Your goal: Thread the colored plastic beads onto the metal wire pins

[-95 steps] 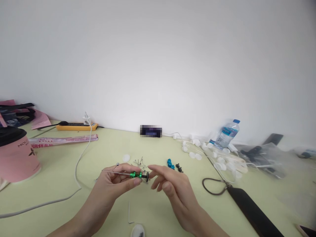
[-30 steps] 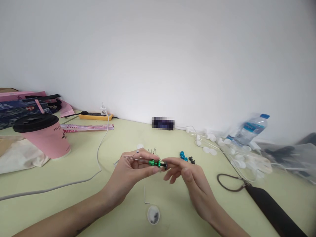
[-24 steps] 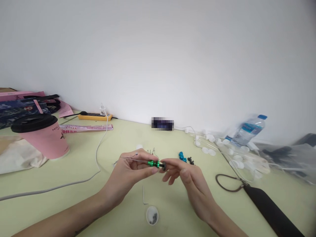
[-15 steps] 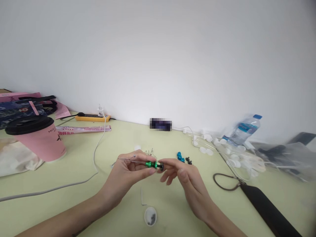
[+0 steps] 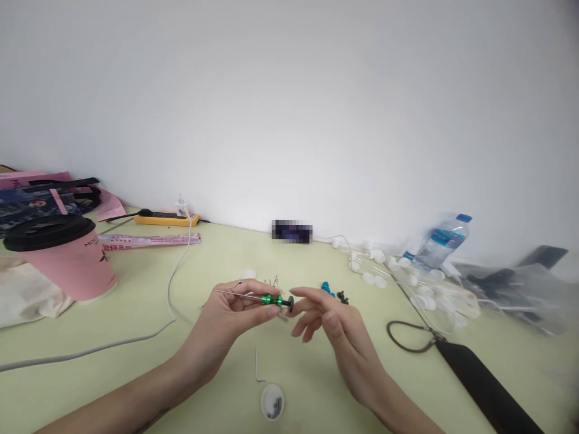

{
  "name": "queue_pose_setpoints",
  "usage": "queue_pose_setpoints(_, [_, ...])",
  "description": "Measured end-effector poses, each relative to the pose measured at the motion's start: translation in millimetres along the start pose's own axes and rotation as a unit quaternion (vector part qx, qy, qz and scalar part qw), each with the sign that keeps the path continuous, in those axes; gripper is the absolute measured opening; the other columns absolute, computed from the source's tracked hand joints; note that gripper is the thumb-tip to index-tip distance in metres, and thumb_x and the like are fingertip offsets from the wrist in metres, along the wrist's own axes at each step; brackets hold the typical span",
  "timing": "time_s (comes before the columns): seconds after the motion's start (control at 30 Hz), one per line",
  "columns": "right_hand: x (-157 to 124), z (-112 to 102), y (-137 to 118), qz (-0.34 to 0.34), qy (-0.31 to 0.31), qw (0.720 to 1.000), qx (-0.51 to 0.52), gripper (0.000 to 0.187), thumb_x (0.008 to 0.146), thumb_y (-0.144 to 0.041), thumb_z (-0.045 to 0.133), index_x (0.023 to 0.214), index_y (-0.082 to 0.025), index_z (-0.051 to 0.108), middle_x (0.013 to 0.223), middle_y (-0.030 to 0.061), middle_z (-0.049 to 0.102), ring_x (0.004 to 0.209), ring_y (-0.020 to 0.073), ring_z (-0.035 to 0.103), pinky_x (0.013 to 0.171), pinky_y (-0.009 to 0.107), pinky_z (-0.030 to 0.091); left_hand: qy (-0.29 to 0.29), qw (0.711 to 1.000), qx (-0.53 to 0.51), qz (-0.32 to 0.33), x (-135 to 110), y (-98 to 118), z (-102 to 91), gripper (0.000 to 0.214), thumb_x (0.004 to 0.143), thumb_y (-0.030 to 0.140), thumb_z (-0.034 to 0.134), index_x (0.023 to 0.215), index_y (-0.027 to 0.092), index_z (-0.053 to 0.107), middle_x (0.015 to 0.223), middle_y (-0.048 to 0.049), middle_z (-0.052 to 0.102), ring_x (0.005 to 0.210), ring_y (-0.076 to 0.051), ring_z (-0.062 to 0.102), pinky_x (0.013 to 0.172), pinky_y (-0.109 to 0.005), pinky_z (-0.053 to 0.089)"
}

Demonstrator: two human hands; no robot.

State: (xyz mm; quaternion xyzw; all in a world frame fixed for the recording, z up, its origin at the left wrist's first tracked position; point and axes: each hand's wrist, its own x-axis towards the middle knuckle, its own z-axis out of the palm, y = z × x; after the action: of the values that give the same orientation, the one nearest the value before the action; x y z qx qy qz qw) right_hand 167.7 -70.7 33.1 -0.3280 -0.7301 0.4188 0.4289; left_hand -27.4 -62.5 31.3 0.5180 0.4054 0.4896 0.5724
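My left hand (image 5: 239,313) pinches a thin metal rod with a shiny green sleeve and a black disc-shaped end (image 5: 272,300) between thumb and fingers. The bare rod points left across the palm, and the black end faces right. My right hand (image 5: 330,325) is just beside that end, fingers apart and holding nothing. Beyond the hands lie small blue parts (image 5: 326,288), small black parts (image 5: 342,298) and several thin metal pieces (image 5: 275,281), partly hidden by my left hand. Nearer me are an L-shaped hex key (image 5: 257,364) and a small white dish (image 5: 272,402) with tiny dark pieces.
A pink cup (image 5: 75,262) with a black lid stands at left, near a white cable (image 5: 169,295) and a yellow power strip (image 5: 167,218). At right are a water bottle (image 5: 441,241), clear tubes with white caps (image 5: 374,280) and a black strap-looped object (image 5: 484,383).
My right fingertips have drawn slightly away from the black end. The left hand keeps its pinch on the rod. The whole view has shifted a little.
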Motion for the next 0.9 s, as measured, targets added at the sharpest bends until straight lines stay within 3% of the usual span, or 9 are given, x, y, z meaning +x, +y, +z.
queue_pose_setpoints(0.9, [-1.3, -0.3, 3.1, -0.002, -0.015, 1.0, -0.014, 0.04, 0.095, -0.045, 0.03, 0.121, -0.024, 0.051, 0.097, 0.0061, 0.062, 0.075, 0.0163, 0.06, 0.064, 0.029, 0.048, -0.013, 1.0, -0.022, -0.008, 1.4, -4.2, -1.3, 0.018, 0.07, 0.025, 0.073, 0.087, 0.019, 0.068, 0.086, -0.0049, 0.072, 0.084, -0.02, 0.066, 0.078, -0.029, 0.05])
